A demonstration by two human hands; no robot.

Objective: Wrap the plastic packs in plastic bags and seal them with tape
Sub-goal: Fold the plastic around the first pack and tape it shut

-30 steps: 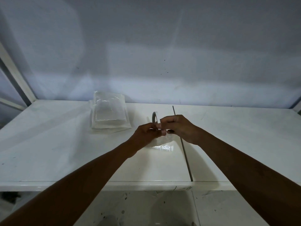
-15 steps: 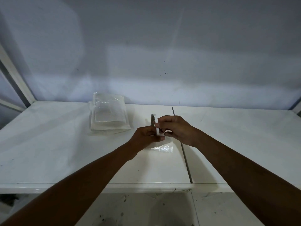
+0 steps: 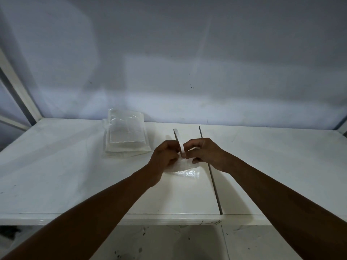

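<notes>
A white tape roll (image 3: pixel 179 140) stands on edge between my two hands at the middle of the white table (image 3: pixel 56 175). My left hand (image 3: pixel 165 156) curls its fingers round the roll's lower part. My right hand (image 3: pixel 203 153) pinches at the roll's edge from the right. Under both hands lies a pack wrapped in a clear plastic bag (image 3: pixel 185 169), mostly hidden by my hands. A stack of clear plastic packs (image 3: pixel 126 136) sits at the back left of the table.
A dark seam (image 3: pixel 211 173) runs front to back across the table just right of my hands. The grey wall (image 3: pixel 187 62) rises behind the table. A white frame post (image 3: pixel 16 87) slants at the far left. The stained floor (image 3: pixel 169 243) shows below the table's front edge.
The tape roll has risen a little and shows more between my hands. My right hand's fingers have shifted along its edge. The wrapped pack has stayed in place.
</notes>
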